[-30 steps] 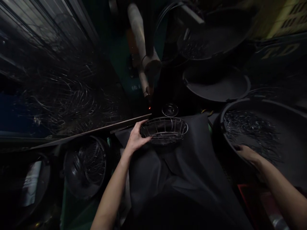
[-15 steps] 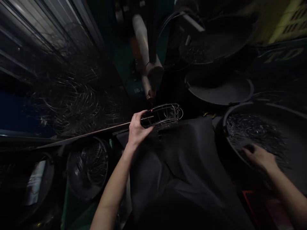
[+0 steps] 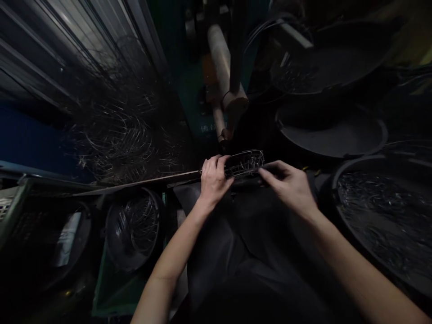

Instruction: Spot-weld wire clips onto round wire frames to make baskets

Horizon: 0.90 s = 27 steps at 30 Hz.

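The person's left hand [image 3: 213,180] grasps the left end of a wire basket [image 3: 243,171], fingers over its far rim and thumb on its near side. The basket is just below the tip of a machine's rod [image 3: 219,120]. The right hand [image 3: 294,188] is at the basket's right end, thumb and fingers drawn together; whether they hold anything, one cannot tell. Small metal pieces [image 3: 388,198] lie along the far edge of the right-hand tub [image 3: 335,191].
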Tool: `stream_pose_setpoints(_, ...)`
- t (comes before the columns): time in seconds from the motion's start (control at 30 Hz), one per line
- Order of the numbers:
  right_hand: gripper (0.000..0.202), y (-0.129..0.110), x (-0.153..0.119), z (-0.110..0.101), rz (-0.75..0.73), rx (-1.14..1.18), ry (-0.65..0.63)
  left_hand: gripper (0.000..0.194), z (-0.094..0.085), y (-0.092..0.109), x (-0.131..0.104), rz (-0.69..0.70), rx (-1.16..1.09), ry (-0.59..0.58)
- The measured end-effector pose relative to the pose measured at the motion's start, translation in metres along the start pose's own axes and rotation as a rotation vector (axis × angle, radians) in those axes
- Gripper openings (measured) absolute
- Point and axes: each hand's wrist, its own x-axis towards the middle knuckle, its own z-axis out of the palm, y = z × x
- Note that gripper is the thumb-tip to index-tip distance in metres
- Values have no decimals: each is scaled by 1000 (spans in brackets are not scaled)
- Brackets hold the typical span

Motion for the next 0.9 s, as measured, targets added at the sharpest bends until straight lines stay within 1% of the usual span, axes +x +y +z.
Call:
stream_pose_setpoints(0.07, 26, -31, 12, 30, 20, -26, -89, 53, 3, 1, -1, 3, 8, -1)
stream_pose_setpoints(0.13, 25, -54, 21, 48, 28, -82, -114, 52, 4, 2, -2, 4, 20, 1)
stream_pose_setpoints(0.2, 25, -70, 24, 58, 13, -122, -79, 52, 6, 3, -3, 10, 44, 1)
stream_pose_setpoints(0.3, 25, -83, 20, 65, -51, -95, 0, 53, 7, 3, -3, 16, 72, 11)
stream_pose_setpoints(0.43, 24, -86, 14, 73, -108, -67, 79, 53, 9, 3, -1, 14, 74, 55)
stream_pose_setpoints(0.53, 25, -86, 14, 77, -132, -59, 118, 51, 13, 2, 0, 14, 84, 79)
stream_pose_setpoints(0.67, 25, -84, 19, 78, -148, -64, 135, 50, 17, 0, 0, 40, 92, 104)
stream_pose_setpoints(0.9, 21, -78, 24, 80, -195, -115, 164, 48, 21, -2, 2, 41, 84, 85)
